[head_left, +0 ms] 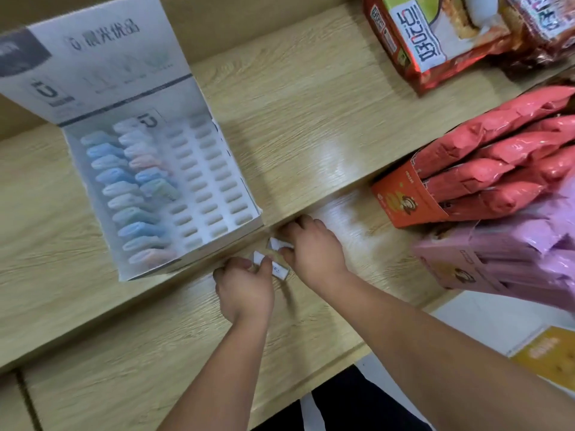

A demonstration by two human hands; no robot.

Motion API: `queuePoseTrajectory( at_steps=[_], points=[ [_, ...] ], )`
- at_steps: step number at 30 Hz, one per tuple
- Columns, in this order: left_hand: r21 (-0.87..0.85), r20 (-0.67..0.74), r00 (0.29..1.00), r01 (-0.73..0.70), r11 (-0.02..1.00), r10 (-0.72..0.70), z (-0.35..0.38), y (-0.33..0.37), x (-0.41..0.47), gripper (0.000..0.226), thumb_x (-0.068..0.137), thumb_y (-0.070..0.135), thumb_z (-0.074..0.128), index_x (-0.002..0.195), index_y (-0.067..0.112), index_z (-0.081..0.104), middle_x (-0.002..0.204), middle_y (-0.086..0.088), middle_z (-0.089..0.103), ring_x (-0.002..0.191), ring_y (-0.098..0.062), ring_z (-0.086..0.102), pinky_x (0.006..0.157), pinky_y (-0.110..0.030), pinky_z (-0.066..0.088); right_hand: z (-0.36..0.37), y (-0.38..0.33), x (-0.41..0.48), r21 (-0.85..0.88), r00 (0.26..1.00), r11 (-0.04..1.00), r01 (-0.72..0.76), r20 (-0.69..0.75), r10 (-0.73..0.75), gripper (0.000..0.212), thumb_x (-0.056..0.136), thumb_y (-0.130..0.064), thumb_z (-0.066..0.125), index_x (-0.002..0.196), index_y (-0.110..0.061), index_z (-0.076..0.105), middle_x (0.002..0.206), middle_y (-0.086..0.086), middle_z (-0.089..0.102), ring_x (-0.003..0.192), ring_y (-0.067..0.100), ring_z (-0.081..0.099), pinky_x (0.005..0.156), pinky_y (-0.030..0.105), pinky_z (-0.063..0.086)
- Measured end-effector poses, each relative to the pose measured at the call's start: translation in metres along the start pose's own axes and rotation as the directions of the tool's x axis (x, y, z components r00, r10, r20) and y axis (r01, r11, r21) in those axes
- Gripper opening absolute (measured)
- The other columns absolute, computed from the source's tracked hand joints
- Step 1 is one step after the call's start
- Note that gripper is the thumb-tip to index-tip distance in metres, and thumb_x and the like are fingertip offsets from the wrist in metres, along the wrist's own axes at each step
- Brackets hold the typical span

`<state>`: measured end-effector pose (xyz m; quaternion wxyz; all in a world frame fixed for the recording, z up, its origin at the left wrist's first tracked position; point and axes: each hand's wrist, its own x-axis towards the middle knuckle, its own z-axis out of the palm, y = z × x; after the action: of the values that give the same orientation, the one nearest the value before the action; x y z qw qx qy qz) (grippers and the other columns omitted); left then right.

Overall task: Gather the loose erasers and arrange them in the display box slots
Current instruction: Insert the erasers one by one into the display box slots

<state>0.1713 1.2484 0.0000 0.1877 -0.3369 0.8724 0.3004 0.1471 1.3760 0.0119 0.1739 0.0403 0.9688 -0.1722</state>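
1. The loose erasers (279,244), small white blocks, sit between your two hands, just beside the front right corner of the display box (155,270), above the wooden shelf (311,119).
2. Your left hand (245,287) curls its fingers round two of them. Your right hand (314,247) pinches one at the fingertips. Blur hides finer detail.
3. In the box, whose lid stands upright, pastel erasers (130,194) fill the two left columns. The right columns show open slots.
4. Red snack packs (485,169) and pink packs (513,253) lie well apart, to your right.
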Motion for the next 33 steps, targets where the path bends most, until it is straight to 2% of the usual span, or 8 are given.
queuePoseTrajectory(
  at_steps=[5,9,11,14,19,24,28,33],
  points=[
    [-0.017,0.075,0.996,0.039,0.999,-0.038,-0.007,0.005,0.003,0.015,0.082,0.033,0.07,0.094,0.024,0.068,0.107,-0.004,0.067,0.088,-0.024,0.062,0.07,-0.027,0.041,-0.002,0.002,-0.001,0.031,0.999,0.999,0.025,0.023,-0.026,0.027,0.086,-0.032,0.058,0.11,-0.02,0.061,0.111,0.002,0.061,0.107,0.026,0.055,0.081,0.035,0.046],
    [-0.174,0.102,0.995,-0.001,0.985,0.019,-0.034,0.004,-0.014,0.018,0.082,0.023,0.071,0.073,0.028,0.056,0.074,0.011,0.066,0.083,-0.022,0.068,0.069,-0.029,0.05,-0.019,0.006,-0.016,0.136,0.987,0.98,0.147,0.051,-0.155,0.039,0.084,-0.023,0.057,0.121,-0.035,0.057,0.116,-0.014,0.063,0.109,0.014,0.058,0.084,0.027,0.047],
    [-0.303,0.146,0.981,-0.082,0.949,0.131,-0.057,-0.003,-0.032,0.019,0.078,0.02,0.074,0.077,0.034,0.063,0.066,0.011,0.068,0.066,-0.014,0.067,0.067,-0.036,0.056,-0.042,0.002,-0.032,0.159,0.957,0.948,0.277,0.048,-0.288,0.042,0.084,-0.029,0.056,0.124,-0.041,0.054,0.114,-0.02,0.061,0.105,0.006,0.059,0.08,0.018,0.046],
    [-0.334,0.047,0.921,-0.35,0.875,0.386,-0.101,-0.013,-0.061,0.018,0.067,0.039,0.074,0.08,0.052,0.068,0.07,0.023,0.065,0.057,0.002,0.058,0.056,-0.019,0.051,-0.095,-0.018,-0.054,0.245,0.898,0.869,0.43,-0.016,-0.44,0.025,0.088,-0.041,0.055,0.113,-0.044,0.054,0.097,-0.024,0.058,0.086,-0.003,0.06,0.072,0.008,0.045],
    [-0.277,-0.221,0.77,-0.638,0.719,0.598,-0.196,0.001,-0.087,0.007,0.068,0.046,0.071,0.07,0.04,0.069,0.06,0.015,0.062,0.049,0.0,0.051,0.046,-0.012,0.042,-0.184,-0.077,-0.059,0.486,0.848,0.696,0.529,-0.279,-0.45,0.017,0.086,-0.051,0.06,0.098,-0.038,0.061,0.089,-0.022,0.065,0.073,-0.001,0.066,0.062,0.013,0.052],
    [-0.558,-0.403,0.776,-0.629,0.541,0.486,-0.244,0.031,-0.066,0.01,0.068,0.033,0.072,0.077,0.029,0.072,0.066,-0.005,0.068,0.051,-0.018,0.058,0.052,-0.017,0.046,-0.201,-0.122,-0.019,0.647,0.851,0.558,0.52,-0.339,-0.4,0.022,0.079,-0.022,0.07,0.092,-0.036,0.061,0.093,-0.014,0.067,0.083,0.009,0.069,0.065,0.014,0.053],
    [-0.627,-0.392,0.809,-0.583,0.517,0.438,-0.256,0.054,-0.042,0.011,0.075,0.023,0.077,0.08,0.028,0.069,0.075,0.009,0.072,0.063,-0.001,0.062,0.061,-0.01,0.047,-0.186,-0.139,0.007,0.585,0.838,0.612,0.533,-0.268,-0.474,0.042,0.084,-0.009,0.071,0.097,-0.045,0.056,0.1,-0.02,0.06,0.089,0.007,0.065,0.066,0.011,0.051],
    [-0.656,-0.333,0.851,-0.519,0.548,0.406,-0.246,0.061,-0.023,0.02,0.085,0.006,0.074,0.082,0.026,0.069,0.079,0.007,0.072,0.071,-0.008,0.066,0.065,-0.016,0.052,-0.171,-0.139,0.017,0.49,0.824,0.671,0.557,-0.227,-0.518,0.026,0.085,-0.01,0.07,0.095,-0.034,0.063,0.096,-0.021,0.064,0.092,0.002,0.064,0.07,0.008,0.049]
  ],
)
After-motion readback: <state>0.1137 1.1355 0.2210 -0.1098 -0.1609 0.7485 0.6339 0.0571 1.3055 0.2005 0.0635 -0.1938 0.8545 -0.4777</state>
